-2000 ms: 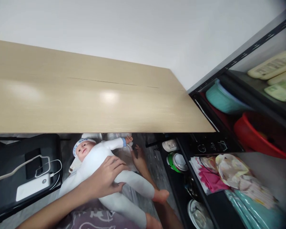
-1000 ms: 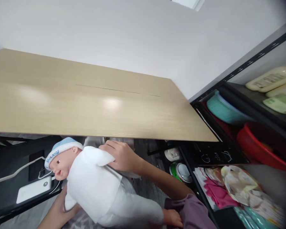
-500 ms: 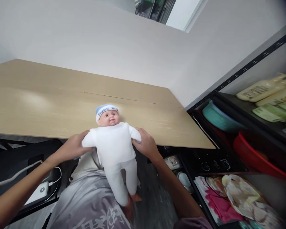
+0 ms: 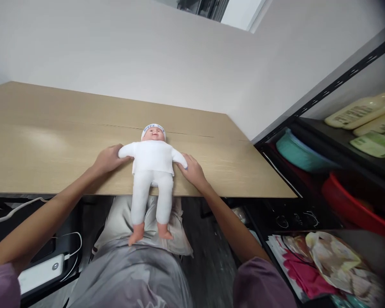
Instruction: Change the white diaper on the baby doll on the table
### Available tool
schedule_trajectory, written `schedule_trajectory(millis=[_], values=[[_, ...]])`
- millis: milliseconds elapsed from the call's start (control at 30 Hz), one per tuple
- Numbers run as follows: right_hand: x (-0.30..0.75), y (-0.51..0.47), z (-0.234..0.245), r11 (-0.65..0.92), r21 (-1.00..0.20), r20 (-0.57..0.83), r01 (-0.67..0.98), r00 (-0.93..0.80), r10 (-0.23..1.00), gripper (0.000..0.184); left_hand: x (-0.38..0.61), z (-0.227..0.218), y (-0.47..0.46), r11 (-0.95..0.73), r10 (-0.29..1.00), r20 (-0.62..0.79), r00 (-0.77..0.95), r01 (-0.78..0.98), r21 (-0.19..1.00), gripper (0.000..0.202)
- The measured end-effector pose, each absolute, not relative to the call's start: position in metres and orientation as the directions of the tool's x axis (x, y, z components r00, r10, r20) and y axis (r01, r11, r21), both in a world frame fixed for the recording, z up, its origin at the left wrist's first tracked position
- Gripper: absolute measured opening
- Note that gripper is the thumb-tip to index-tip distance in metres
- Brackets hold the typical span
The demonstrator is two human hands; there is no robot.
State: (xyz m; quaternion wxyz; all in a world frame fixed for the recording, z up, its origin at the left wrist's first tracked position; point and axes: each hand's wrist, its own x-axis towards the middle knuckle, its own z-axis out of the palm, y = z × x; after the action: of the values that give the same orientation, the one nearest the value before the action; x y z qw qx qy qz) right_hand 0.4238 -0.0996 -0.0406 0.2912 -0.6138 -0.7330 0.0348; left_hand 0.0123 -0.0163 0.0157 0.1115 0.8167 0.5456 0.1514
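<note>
The white-clothed doll (image 4: 153, 158) is at the centre of the frame, face up, its legs reaching past the near edge of the wooden surface (image 4: 231, 167); whether its back rests flat is hard to tell. At centre left, the left hand (image 4: 108, 159) has its fingers pinching one sleeve; right of centre, the right hand (image 4: 192, 171) pinches the other. A white device (image 4: 41, 273) lies lower left, a red basin (image 4: 356, 205) at far right.

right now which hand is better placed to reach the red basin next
Probably the right hand: it is nearer the red basin, though it holds the doll by one arm.
</note>
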Motion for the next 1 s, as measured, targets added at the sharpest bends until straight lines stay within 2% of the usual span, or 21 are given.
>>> schedule_trajectory(millis=[200, 333, 500, 667, 867, 1000], values=[[0.423, -0.031, -0.046, 0.2, -0.347, 0.398, 0.916, -0.049, 0.916, 0.045, 0.019, -0.004, 0.046, -0.399, 0.906, 0.245, 0.344, 0.889, 0.227, 0.079], [0.425, 0.016, -0.05, 0.145, -0.333, 0.405, 0.932, 0.003, 0.914, 0.046, 0.024, -0.01, 0.093, -0.399, 0.897, 0.288, 0.334, 0.894, 0.204, 0.076], [0.436, 0.072, -0.058, 0.187, -0.353, 0.472, 0.917, 0.002, 0.882, 0.044, 0.034, -0.012, 0.147, -0.365, 0.901, 0.325, 0.289, 0.909, 0.203, 0.07], [0.447, 0.12, -0.062, 0.25, -0.365, 0.56, 0.897, -0.003, 0.829, 0.047, 0.042, -0.014, 0.193, -0.354, 0.887, 0.367, 0.279, 0.922, 0.154, 0.065], [0.454, 0.168, -0.058, 0.271, -0.332, 0.59, 0.904, -0.025, 0.807, 0.057, 0.044, -0.019, 0.24, -0.358, 0.84, 0.47, 0.27, 0.928, 0.107, 0.069], [0.46, 0.186, -0.06, 0.219, -0.275, 0.562, 0.936, -0.028, 0.827, 0.066, 0.042, -0.024, 0.256, -0.364, 0.829, 0.486, 0.278, 0.927, 0.092, 0.074]])
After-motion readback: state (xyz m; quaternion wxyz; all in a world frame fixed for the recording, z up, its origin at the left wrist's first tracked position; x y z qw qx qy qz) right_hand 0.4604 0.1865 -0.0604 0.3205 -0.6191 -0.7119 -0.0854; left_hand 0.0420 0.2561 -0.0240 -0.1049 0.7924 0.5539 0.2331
